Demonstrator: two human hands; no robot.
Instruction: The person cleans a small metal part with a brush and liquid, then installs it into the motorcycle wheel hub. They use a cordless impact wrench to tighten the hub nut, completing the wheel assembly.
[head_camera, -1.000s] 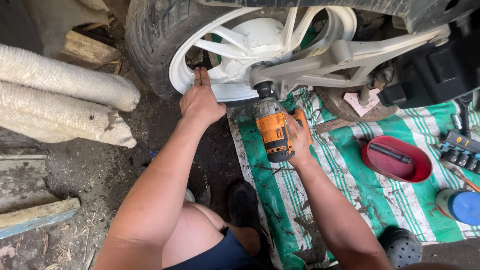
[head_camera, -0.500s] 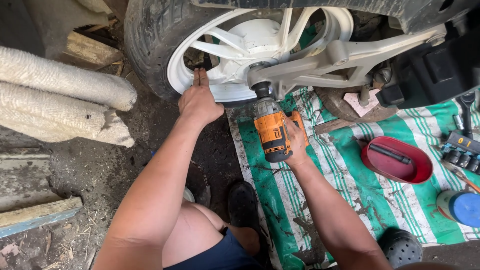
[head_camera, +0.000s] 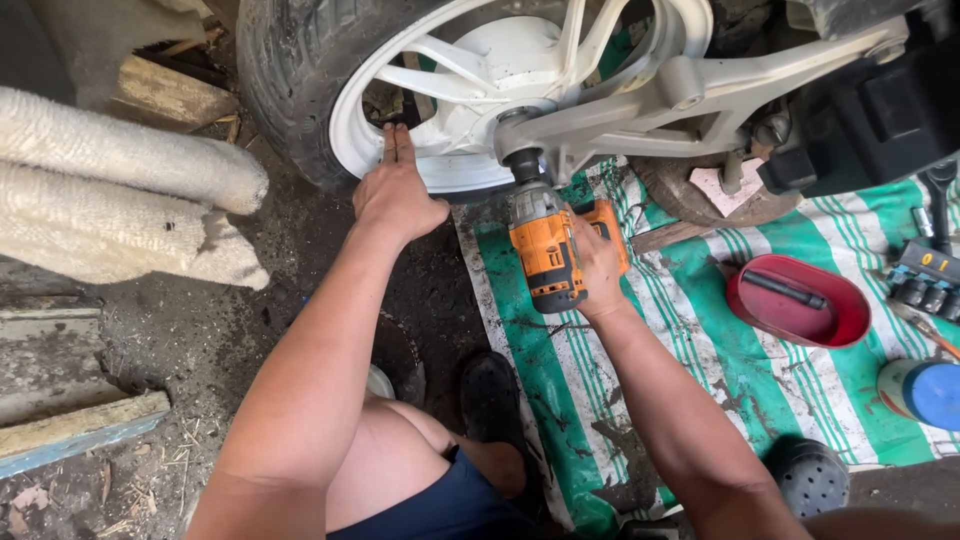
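Note:
A white spoked wheel (head_camera: 520, 60) with a black tyre (head_camera: 285, 80) fills the top of the head view. A white swingarm (head_camera: 720, 85) runs across it to the axle. My left hand (head_camera: 395, 190) lies flat against the wheel's rim, fingers straight. My right hand (head_camera: 600, 265) grips the handle of an orange and black impact wrench (head_camera: 545, 250). The wrench's black socket end (head_camera: 523, 165) is pressed up on the axle nut at the wheel's hub.
A green and white striped tarp (head_camera: 760, 380) covers the ground on the right. On it sit a red tray (head_camera: 800, 300) with a black bar, a socket set (head_camera: 925, 275), and a blue can (head_camera: 925, 392). Rolled pale fabric (head_camera: 120, 200) and planks (head_camera: 80, 430) lie left.
The view has drifted slightly. Both hands and the wrench stay in the same places on the wheel and the axle.

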